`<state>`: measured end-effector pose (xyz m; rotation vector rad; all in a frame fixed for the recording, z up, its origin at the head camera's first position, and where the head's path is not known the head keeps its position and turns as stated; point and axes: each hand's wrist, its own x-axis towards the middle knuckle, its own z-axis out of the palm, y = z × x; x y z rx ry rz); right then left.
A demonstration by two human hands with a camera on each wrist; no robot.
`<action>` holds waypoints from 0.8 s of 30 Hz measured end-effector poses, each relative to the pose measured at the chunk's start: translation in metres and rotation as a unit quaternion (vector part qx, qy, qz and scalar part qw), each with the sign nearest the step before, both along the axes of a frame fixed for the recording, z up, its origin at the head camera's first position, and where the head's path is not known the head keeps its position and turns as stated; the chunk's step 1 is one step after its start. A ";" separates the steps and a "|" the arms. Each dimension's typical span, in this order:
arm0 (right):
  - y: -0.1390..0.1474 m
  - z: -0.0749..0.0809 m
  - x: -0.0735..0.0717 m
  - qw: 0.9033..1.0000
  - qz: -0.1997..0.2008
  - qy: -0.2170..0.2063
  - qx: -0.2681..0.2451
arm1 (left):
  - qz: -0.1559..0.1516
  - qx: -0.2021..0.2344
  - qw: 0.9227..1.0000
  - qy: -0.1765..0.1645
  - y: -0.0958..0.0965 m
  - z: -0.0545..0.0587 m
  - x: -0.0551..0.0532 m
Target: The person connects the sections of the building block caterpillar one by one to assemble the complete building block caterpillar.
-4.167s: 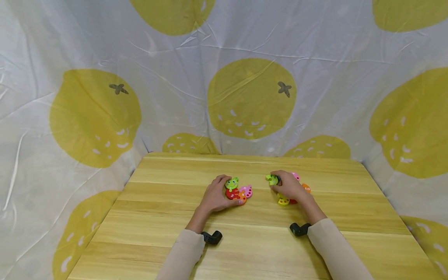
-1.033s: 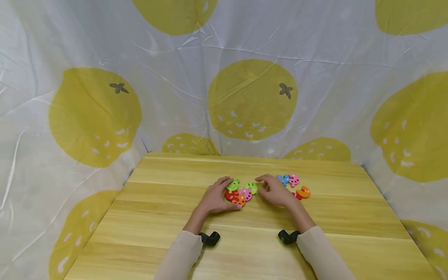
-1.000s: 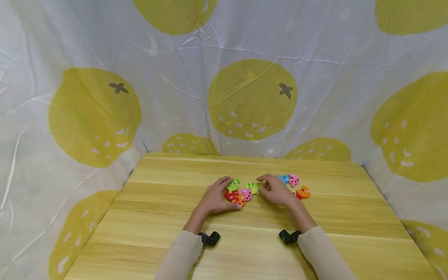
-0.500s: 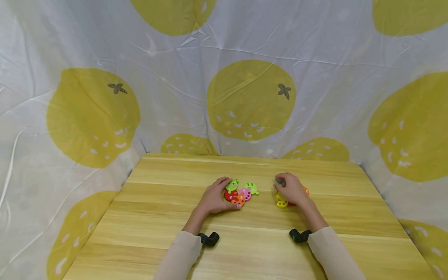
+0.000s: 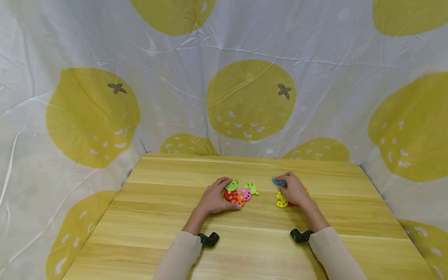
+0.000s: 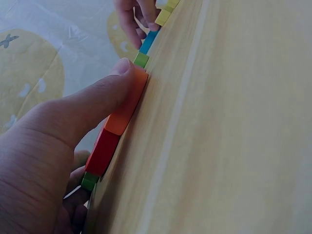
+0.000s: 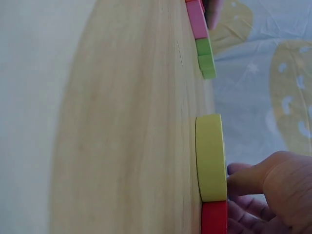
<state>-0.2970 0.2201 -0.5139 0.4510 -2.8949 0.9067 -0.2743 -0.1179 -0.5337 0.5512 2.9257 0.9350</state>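
Observation:
In the head view my left hand spans a row of caterpillar puzzle pieces, its fingers at the green smiling head and its thumb on the orange piece. Between these lies a red piece; a pink piece and a striped green piece continue the row to the right. The left wrist view shows the thumb pressed on the orange piece's side. My right hand pinches a blue puzzle piece. Below it lies a yellow spotted piece.
A red piece touches the yellow one, and an orange piece peeks out past the right hand. The wooden table ends at a lemon-print curtain. A black camera sits on each wrist.
The striped green piece, earlier in my right hand, now lies at the pink piece. My right hand has moved right and taken the blue piece. My left hand stays at the row.

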 end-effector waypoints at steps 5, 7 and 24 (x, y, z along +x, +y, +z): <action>0.001 0.001 0.002 1.000 0.016 0.017 -0.016 | 0.001 0.004 1.000 0.001 0.000 -0.001 0.000; 0.001 0.002 0.001 1.000 0.014 0.013 -0.018 | 0.002 0.006 1.000 0.002 0.000 -0.001 0.000; -0.010 0.001 -0.005 0.999 -0.042 -0.017 0.006 | -0.003 0.007 1.000 0.006 -0.001 -0.003 -0.002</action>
